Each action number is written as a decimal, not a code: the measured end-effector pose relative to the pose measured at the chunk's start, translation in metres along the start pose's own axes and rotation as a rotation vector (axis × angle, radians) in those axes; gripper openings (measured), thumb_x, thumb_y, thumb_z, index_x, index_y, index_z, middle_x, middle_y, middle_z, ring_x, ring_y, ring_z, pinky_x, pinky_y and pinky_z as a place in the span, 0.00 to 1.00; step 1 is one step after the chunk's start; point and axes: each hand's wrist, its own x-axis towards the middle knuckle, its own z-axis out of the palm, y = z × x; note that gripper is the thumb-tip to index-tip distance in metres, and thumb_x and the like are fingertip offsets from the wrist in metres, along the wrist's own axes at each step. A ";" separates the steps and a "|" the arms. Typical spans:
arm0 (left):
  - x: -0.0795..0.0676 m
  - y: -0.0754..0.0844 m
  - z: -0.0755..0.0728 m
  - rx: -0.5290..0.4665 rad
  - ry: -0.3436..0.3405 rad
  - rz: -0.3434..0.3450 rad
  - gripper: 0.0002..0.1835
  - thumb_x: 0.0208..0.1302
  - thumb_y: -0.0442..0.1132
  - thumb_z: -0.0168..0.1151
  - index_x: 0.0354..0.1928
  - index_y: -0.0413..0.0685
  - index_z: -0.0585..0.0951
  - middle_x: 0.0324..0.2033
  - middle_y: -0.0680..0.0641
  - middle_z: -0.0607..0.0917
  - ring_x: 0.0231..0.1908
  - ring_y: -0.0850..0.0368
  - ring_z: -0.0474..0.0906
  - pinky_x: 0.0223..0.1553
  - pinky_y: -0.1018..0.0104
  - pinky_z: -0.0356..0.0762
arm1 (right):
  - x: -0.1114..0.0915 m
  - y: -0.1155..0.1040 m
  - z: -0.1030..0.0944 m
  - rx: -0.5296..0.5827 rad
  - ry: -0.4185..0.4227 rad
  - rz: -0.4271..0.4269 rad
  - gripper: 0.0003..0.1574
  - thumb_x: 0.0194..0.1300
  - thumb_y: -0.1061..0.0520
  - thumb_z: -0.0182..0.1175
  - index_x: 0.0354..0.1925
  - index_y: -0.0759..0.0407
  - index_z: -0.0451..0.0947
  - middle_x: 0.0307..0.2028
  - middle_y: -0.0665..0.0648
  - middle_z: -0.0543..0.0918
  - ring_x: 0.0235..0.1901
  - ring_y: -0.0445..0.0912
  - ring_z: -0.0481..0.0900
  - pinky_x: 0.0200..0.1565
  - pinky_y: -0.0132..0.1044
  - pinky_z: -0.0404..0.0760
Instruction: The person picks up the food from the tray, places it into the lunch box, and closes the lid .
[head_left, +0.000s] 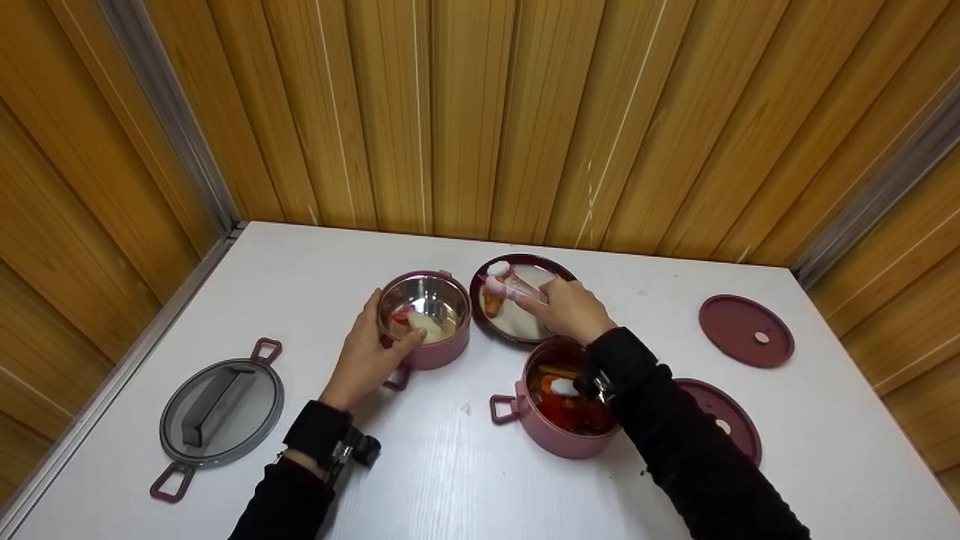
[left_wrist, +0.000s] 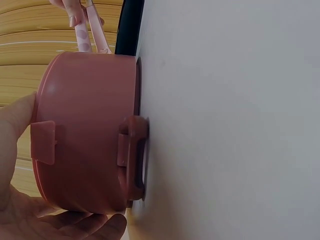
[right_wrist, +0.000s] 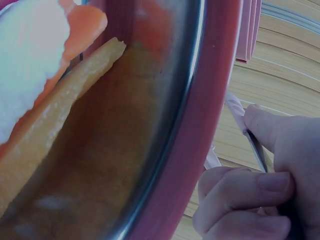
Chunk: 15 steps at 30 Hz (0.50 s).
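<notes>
My left hand (head_left: 367, 349) grips a small pink pot (head_left: 442, 356), thumb over the rim and fingers along its side. Steel lines the pot, and a pale piece (head_left: 425, 325) and a red piece (head_left: 401, 314) of food lie inside. In the left wrist view the pot (left_wrist: 85, 135) shows its side handle. My right hand (head_left: 574, 309) holds pink tongs (head_left: 508, 289) over a dark-rimmed plate (head_left: 517, 330). At their far end is a white piece (head_left: 498, 268); whether they pinch it I cannot tell. A brown piece (head_left: 492, 304) lies on the plate.
A second pink pot (head_left: 562, 442), holding orange, yellow and white pieces, stands below my right forearm. To the left lies a grey lid (head_left: 221, 412) with two handles. Two dark red round lids (head_left: 746, 330) lie at the right, one partly behind my sleeve. Wood-look walls enclose the white table.
</notes>
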 end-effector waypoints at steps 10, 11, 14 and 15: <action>0.000 0.000 0.000 0.000 -0.005 -0.008 0.58 0.59 0.63 0.66 0.79 0.47 0.44 0.77 0.38 0.56 0.77 0.41 0.52 0.76 0.42 0.53 | 0.001 0.001 0.003 0.048 -0.019 0.005 0.31 0.69 0.32 0.55 0.32 0.57 0.81 0.17 0.48 0.63 0.20 0.44 0.64 0.23 0.35 0.61; 0.000 0.000 0.000 0.003 -0.005 -0.007 0.58 0.59 0.63 0.66 0.79 0.47 0.44 0.77 0.38 0.56 0.77 0.41 0.53 0.75 0.42 0.53 | 0.000 0.000 0.004 0.045 -0.021 0.011 0.31 0.68 0.31 0.55 0.32 0.57 0.81 0.18 0.49 0.66 0.21 0.45 0.66 0.24 0.36 0.62; 0.000 0.000 -0.001 0.005 0.000 0.001 0.58 0.59 0.63 0.66 0.79 0.46 0.45 0.77 0.37 0.56 0.76 0.40 0.53 0.75 0.42 0.54 | -0.001 -0.003 0.005 0.032 -0.027 0.038 0.34 0.67 0.29 0.54 0.36 0.58 0.82 0.26 0.54 0.76 0.28 0.48 0.71 0.28 0.38 0.67; 0.000 -0.001 -0.001 0.005 0.002 0.004 0.58 0.59 0.63 0.67 0.79 0.46 0.45 0.76 0.37 0.57 0.76 0.40 0.53 0.75 0.42 0.54 | -0.001 -0.004 0.006 0.028 -0.029 0.046 0.36 0.67 0.28 0.54 0.38 0.59 0.83 0.28 0.55 0.78 0.30 0.49 0.72 0.30 0.39 0.68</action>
